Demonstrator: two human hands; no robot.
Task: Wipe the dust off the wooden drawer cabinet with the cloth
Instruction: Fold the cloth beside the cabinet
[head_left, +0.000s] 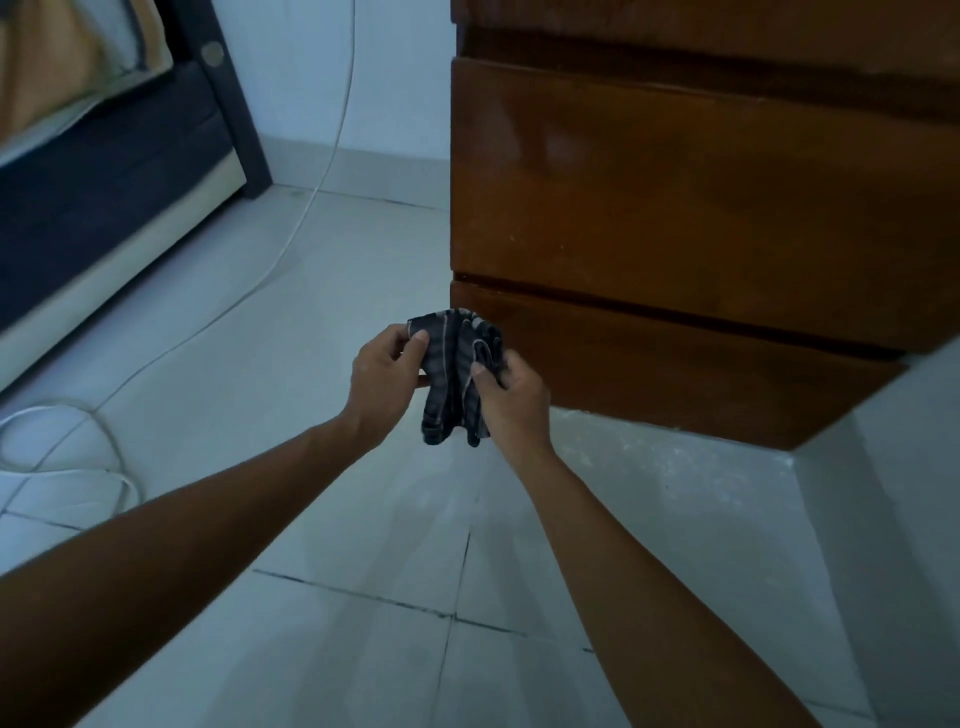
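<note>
Stretching across the lower frame, a pale tiled floor (332, 519) is carrying a white cable (291, 234) looping at left. A bed (93, 171) is sitting upper left, partly cut off. The wooden cabinet (675, 208) is filling the upper right, its top out of frame. At centre, the left hand (382, 382) and right hand (511, 397) are both gripping a dark cloth (454, 374), possibly striped, just beside the cabinet's lower corner.
</note>
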